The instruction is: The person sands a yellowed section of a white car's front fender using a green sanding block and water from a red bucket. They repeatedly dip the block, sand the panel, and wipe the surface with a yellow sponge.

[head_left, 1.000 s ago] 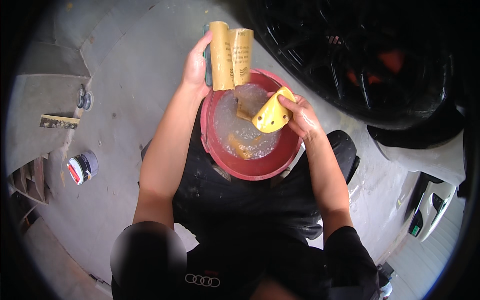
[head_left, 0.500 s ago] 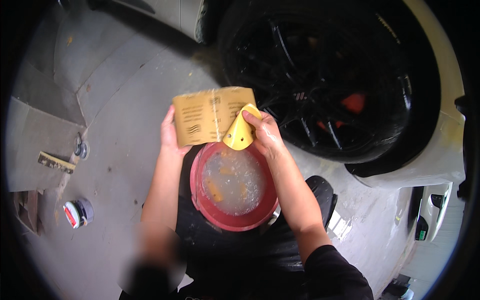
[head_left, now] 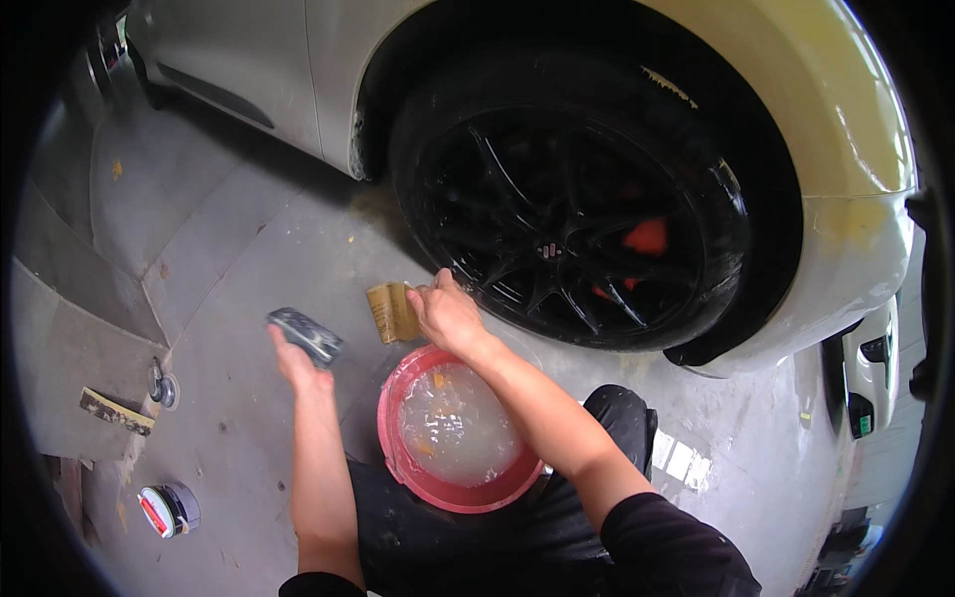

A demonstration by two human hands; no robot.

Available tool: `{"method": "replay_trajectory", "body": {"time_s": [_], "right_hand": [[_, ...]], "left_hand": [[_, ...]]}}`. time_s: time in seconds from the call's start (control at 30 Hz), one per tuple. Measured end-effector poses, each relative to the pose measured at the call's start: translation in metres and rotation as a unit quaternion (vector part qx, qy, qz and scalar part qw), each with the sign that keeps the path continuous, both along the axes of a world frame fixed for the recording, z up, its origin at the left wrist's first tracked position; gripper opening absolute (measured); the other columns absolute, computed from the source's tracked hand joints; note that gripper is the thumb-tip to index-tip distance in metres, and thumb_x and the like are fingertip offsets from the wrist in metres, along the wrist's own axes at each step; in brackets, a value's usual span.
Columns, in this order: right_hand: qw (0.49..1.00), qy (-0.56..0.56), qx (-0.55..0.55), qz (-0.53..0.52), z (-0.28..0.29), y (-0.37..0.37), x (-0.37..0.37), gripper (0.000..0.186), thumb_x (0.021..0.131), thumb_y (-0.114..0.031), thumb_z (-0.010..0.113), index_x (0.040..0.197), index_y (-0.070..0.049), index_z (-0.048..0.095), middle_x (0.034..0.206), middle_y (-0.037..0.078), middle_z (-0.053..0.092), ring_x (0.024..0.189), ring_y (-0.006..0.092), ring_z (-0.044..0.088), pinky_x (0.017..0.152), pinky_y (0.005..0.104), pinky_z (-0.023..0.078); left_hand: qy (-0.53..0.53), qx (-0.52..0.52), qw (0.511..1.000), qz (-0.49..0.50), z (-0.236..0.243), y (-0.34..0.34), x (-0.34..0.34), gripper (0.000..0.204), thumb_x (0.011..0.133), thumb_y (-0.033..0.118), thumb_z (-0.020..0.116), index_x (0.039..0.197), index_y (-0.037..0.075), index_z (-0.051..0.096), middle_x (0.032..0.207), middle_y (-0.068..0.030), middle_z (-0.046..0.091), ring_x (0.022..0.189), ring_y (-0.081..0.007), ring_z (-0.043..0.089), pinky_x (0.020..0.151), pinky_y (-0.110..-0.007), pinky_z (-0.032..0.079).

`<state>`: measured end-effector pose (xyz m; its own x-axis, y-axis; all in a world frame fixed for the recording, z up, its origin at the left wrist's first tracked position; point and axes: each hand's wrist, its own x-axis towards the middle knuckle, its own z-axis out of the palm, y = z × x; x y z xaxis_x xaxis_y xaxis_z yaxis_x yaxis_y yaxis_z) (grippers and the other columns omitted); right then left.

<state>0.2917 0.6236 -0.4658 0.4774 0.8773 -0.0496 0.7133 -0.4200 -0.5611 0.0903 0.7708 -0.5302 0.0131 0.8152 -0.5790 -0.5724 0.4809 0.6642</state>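
Note:
My left hand [head_left: 302,368] grips a dark grey sanding block [head_left: 308,336], whose wet surface is slightly smeared by motion. Out over the far rim of a red bucket [head_left: 391,468] reaches my right hand [head_left: 450,312], closed on a brown piece of sandpaper [head_left: 384,314]. The sandpaper is bent, with its printed back showing. Cloudy water [head_left: 463,438] fills much of the bucket, which stands between my knees. A few yellowish pieces [head_left: 439,381] lie in the water; their kind is hard to make out.
A car's black wheel [head_left: 552,249] stands just beyond my right hand, under a pale fender [head_left: 846,229] with yellowish patches. To the left on the grey floor are a round tin [head_left: 169,509], a long worn strip [head_left: 116,411] and a small round tool [head_left: 162,386].
Both hands held the sandpaper sheet, with a yellow holed disc in the right. Now the disc is out of sight, my left hand has moved left with a sanding block, and the sheet is bent.

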Motion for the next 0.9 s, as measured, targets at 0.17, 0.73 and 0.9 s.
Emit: {"method": "replay_trajectory", "body": {"time_s": [0.17,0.73,0.9], "right_hand": [[0.884,0.429,0.174,-0.068,0.021,-0.006,-0.002,0.042,0.112,-0.020,0.058,0.146,0.003,0.060,0.132,0.017,0.070,0.122,0.0208,0.066,0.101,0.0339,0.054],[0.940,0.025,0.338,-0.045,0.010,-0.052,-0.007,0.027,0.092,0.005,0.070,0.118,0.002,0.071,0.124,0.017,0.066,0.116,0.0302,0.066,0.101,0.0372,0.054],[0.931,-0.005,0.355,-0.084,0.002,-0.057,-0.018,0.021,0.093,0.002,0.073,0.113,0.001,0.066,0.112,0.012,0.064,0.095,0.0203,0.064,0.083,0.0317,0.054]], "left_hand": [[-0.195,-0.094,0.927,-0.305,0.008,-0.043,0.036,0.064,0.113,0.058,0.043,0.147,0.007,0.060,0.141,-0.0151,0.069,0.125,-0.0347,0.069,0.106,-0.052,0.057],[-0.345,-0.020,0.856,-0.384,0.027,-0.091,0.058,0.050,0.113,0.035,0.048,0.149,0.002,0.056,0.142,-0.0177,0.068,0.128,-0.0326,0.068,0.113,-0.049,0.053],[-0.306,-0.036,0.875,-0.374,0.030,-0.100,0.057,0.051,0.114,0.036,0.047,0.149,0.001,0.055,0.144,-0.0172,0.067,0.129,-0.0320,0.067,0.114,-0.049,0.052]]}}
